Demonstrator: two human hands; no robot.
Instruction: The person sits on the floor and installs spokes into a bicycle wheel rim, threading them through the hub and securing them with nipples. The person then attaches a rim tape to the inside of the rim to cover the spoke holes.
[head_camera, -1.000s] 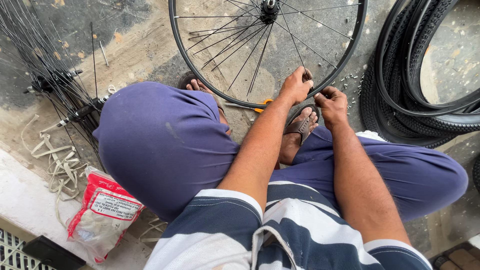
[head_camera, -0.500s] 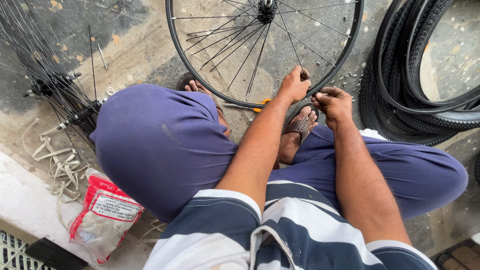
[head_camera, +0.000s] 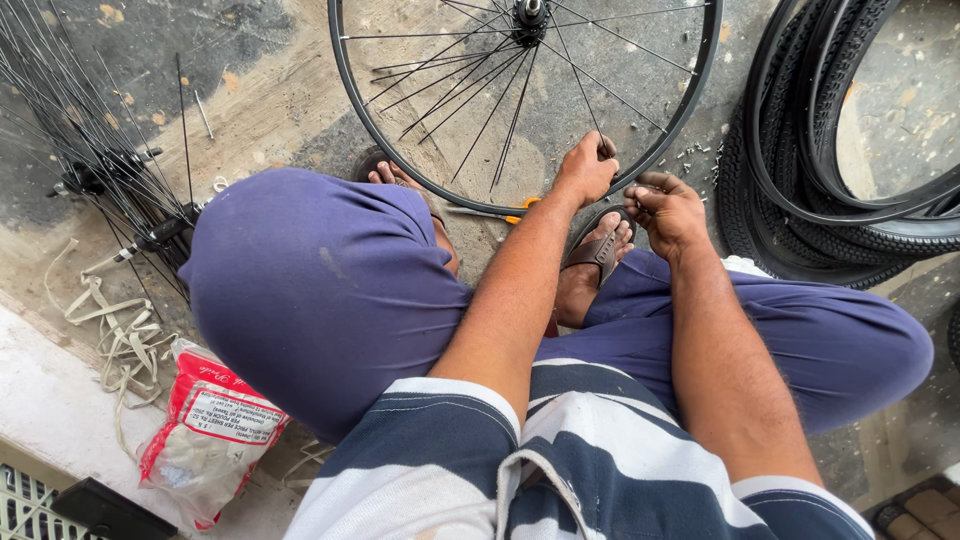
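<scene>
Two bare hands are working at the near edge of a bicycle wheel (head_camera: 525, 100) that is lying on the concrete floor (head_camera: 260, 90) in front of a squatting person. The left hand (head_camera: 585, 170) is curling its fingers over the dark rim (head_camera: 655, 160), gripping it where a spoke is meeting the edge. The right hand (head_camera: 668, 208) is hovering just beside it, fingers bent inward and pressed together as if pinching something small; what it is pinching is too small to tell. Below the hands a sandalled foot (head_camera: 598, 250) is resting near an orange-handled tool (head_camera: 505, 212). Small metal bits (head_camera: 695, 155) are lying scattered by the rim. Black tyres (head_camera: 830, 190) are lying stacked to the right, loose spokes (head_camera: 90, 130) are fanning out to the left, and a red-and-white bag (head_camera: 215, 430) is sitting near the left knee.
</scene>
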